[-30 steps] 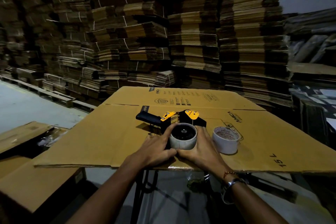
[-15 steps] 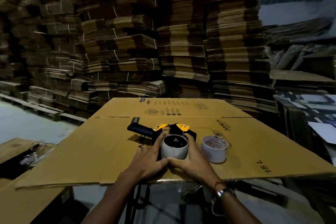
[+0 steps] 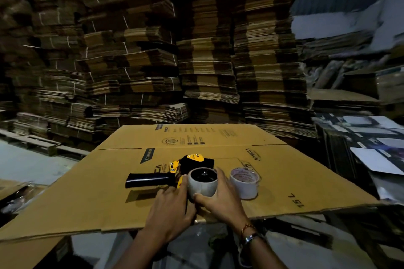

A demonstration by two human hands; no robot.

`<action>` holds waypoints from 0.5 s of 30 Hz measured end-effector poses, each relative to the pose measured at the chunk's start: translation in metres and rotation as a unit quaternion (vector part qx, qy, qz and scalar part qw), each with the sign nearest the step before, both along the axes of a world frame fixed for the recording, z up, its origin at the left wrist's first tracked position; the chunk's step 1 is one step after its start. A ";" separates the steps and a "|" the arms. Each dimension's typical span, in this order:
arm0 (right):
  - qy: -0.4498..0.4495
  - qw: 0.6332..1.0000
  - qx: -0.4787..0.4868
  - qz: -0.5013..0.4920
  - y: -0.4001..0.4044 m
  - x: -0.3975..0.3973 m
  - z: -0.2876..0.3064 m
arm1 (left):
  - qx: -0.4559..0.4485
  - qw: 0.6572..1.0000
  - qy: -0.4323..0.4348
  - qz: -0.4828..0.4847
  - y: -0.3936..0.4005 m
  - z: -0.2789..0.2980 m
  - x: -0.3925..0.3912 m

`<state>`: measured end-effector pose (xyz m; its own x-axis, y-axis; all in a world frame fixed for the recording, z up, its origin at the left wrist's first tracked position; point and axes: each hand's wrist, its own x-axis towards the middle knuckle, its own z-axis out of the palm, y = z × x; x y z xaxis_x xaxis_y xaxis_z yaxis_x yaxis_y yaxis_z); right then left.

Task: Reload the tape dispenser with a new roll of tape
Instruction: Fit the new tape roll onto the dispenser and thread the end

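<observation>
Nearest to us, our 2 forearms rise from the bottom edge, cut off below the elbows, and the right wrist carries a watch (image 3: 249,238) and a thin bracelet. What lies under the cardboard sheet (image 3: 87,199) is dim and hard to make out. Our left hand (image 3: 169,207) lies palm down on the sheet, its fingers stretched forward and pressed against the left side of the grey tape roll (image 3: 202,182); whether it also grips the dispenser body beneath we cannot tell. Our right hand (image 3: 220,197) cups the same roll from the right, thumb across the near wall and fingers curling round the far side, so both hands clasp it between them. The roll stands on the tape dispenser (image 3: 172,173), which lies on its side with its black handle pointing left; the hub is hidden by the roll and by our fingers. Just right of our right hand stands a second, whitish roll (image 3: 244,182), its printed core too blurred to read. Beyond rise stacks of flattened cartons (image 3: 196,50), dark and smeared.
</observation>
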<state>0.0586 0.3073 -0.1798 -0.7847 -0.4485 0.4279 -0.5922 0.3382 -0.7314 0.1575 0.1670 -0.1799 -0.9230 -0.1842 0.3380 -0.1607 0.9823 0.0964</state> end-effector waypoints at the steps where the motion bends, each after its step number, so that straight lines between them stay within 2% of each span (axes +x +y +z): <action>1: -0.014 1.000 0.003 0.015 0.003 -0.001 0.001 | -0.011 1.000 -0.002 0.003 0.004 0.003 0.003; 3: -0.051 0.997 0.012 0.053 0.008 -0.006 0.003 | -0.013 1.000 -0.005 0.017 0.010 0.008 0.006; 5: -0.062 0.996 0.020 0.069 0.012 -0.011 0.005 | 0.028 0.999 0.003 0.023 0.011 0.011 0.004; 8: -0.041 0.997 0.024 0.063 0.013 -0.013 0.007 | 0.182 0.981 0.063 -0.030 0.012 0.012 -0.002; 12: -0.025 0.998 0.007 0.050 0.014 -0.012 0.008 | 0.452 0.884 0.094 -0.079 0.016 0.015 -0.007; 15: -0.023 0.999 0.007 0.046 0.014 -0.009 0.010 | 0.573 0.813 0.084 -0.058 0.012 0.020 -0.014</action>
<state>0.0497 0.3214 -0.1702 -0.7591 -0.5248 0.3853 -0.5864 0.2941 -0.7547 0.1433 0.1793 -0.1603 -0.9151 -0.3823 0.1284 0.0362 0.2392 0.9703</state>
